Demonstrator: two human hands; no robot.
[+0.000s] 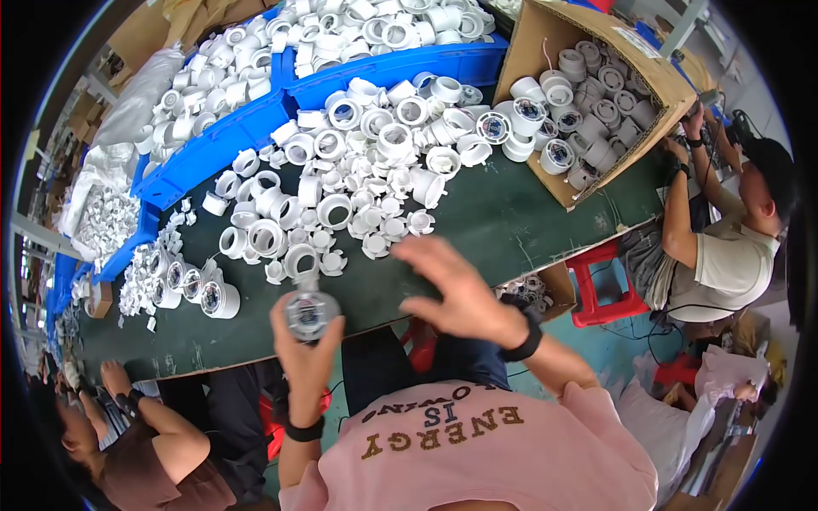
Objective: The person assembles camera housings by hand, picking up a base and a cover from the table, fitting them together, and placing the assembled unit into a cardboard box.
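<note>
The left hand (300, 364) grips one round part (311, 316). The right hand (461, 291) spreads its fingers wide. One big brown box (530, 51) sits on the counter (486, 223).

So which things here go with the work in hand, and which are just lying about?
With the work, judging by the hands:
- round part, held in the left hand
- loose white parts on the green table, near the open, empty right hand

Apparently just about:
- red stool
- pale sacks at lower right
</note>
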